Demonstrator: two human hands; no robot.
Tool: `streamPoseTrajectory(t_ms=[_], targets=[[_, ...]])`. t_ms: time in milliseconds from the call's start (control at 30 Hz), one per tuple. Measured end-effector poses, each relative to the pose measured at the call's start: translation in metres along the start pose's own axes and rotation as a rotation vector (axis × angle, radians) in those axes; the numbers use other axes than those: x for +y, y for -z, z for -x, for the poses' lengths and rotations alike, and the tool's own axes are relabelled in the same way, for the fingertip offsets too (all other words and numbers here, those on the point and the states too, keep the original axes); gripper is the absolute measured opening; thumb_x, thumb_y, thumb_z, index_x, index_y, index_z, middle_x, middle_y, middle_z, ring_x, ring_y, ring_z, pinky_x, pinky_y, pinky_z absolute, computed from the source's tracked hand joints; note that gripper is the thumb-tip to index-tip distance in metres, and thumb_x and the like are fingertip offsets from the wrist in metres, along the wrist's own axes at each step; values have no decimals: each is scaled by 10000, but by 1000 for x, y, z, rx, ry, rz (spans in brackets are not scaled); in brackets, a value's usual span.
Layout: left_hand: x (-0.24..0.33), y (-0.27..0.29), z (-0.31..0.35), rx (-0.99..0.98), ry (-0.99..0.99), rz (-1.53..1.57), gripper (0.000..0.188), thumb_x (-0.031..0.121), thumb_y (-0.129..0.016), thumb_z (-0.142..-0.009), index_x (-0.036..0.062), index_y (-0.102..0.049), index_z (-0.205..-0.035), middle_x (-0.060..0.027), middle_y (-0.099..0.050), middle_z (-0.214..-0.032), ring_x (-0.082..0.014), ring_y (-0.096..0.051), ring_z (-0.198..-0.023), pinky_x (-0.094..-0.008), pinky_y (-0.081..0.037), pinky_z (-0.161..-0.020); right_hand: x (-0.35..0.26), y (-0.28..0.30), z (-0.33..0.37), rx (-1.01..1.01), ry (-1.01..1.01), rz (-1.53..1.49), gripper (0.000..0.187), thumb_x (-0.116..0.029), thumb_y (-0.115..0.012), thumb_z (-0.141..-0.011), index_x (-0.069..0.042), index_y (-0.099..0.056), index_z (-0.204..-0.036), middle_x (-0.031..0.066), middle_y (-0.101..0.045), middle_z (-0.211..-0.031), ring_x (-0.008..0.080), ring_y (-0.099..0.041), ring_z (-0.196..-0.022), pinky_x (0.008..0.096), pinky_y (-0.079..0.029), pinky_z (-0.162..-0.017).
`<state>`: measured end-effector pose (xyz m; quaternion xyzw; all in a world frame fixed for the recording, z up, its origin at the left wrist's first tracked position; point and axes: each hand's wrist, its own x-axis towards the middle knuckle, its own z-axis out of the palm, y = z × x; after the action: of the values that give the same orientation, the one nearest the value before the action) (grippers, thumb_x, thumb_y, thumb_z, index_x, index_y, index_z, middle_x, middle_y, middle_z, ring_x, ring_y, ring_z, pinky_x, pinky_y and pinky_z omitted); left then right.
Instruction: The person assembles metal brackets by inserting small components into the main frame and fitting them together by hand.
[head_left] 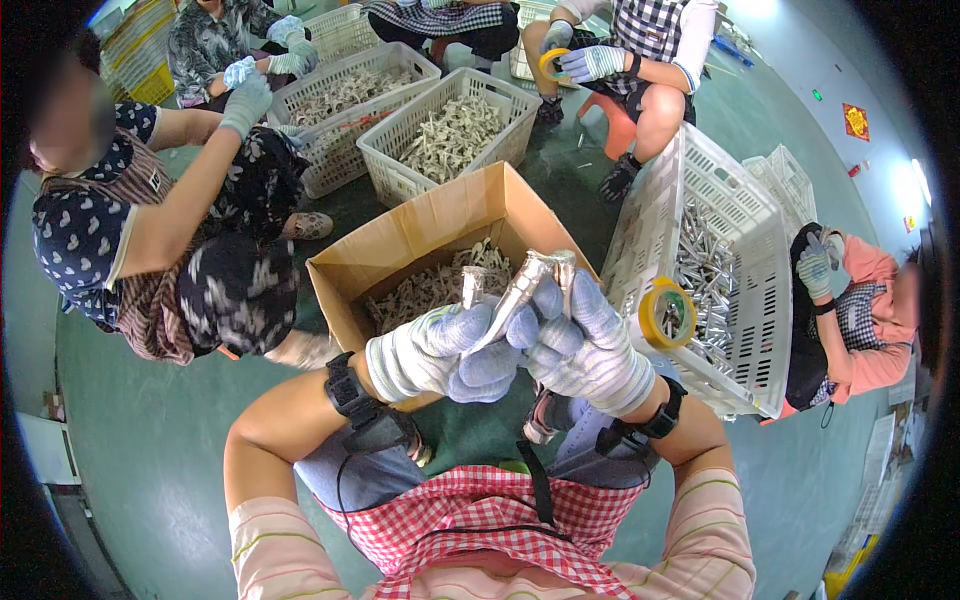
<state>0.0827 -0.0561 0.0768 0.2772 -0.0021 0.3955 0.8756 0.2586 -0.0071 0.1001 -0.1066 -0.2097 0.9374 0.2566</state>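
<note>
In front of my chest both gloved hands are raised close together, fingers curled. My left hand [455, 350] is closed around a short silver metal piece [473, 285] with a flat round end. A longer silver metal piece [518, 295] slants between the two hands, and both sets of fingers touch it. My right hand [590, 345] is closed on another silver metal piece [565, 272] that stands upright between its fingers. Below and beyond the hands is an open cardboard box [350, 250] holding many dull, seemingly film-wrapped pieces [420, 290].
A white crate [755, 350] of shiny metal pieces stands at the right, a yellow tape roll [667, 312] at its near side. Two more filled crates [400, 185] [325, 165] stand beyond the box. Several gloved co-workers sit around; one holds a tape roll [553, 64].
</note>
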Motion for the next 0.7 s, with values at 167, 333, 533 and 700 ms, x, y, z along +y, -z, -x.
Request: streamPoseTrajectory(t_ms=[167, 333, 533, 700], targets=[[1, 3, 1, -7, 3, -12, 371, 408, -613, -855, 114, -546, -1071, 44, -506, -575, -85, -435, -433, -248, -337, -456, 0, 2, -1, -106, -10, -2, 283, -389, -485, -934, -123, -577, -955, -60, -461, -659, 58, -354, -531, 213, -331, -532], [1, 5, 1, -10, 0, 17, 358, 401, -617, -853, 118, -552, -1064, 45, -517, -582, -93, -440, -441, -255, -344, -464, 1, -5, -1, 79, -15, -29, 294, -407, -466, -940, -131, -568, -957, -62, -372, -604, 76, -344, -538, 222, -321, -540], [3, 2, -5, -134, -51, -13, 302, 389, -644, -834, 147, -580, -1003, 5, -519, -593, -110, -453, -479, -252, -338, -467, -6, 4, -10, -268, 30, -82, 323, -422, -453, -940, -129, -590, -949, -52, -385, -582, 97, -356, -558, 227, -326, -565], [7, 7, -3, 130, -105, -195, 397, 410, -699, -779, 123, -577, -1025, 8, -493, -643, -125, -432, -507, -254, -343, -495, -11, -2, -7, -67, 162, 107, 328, -413, -499, -923, -117, -611, -1008, -40, -484, -633, 94, -427, -603, 210, -353, -601]])
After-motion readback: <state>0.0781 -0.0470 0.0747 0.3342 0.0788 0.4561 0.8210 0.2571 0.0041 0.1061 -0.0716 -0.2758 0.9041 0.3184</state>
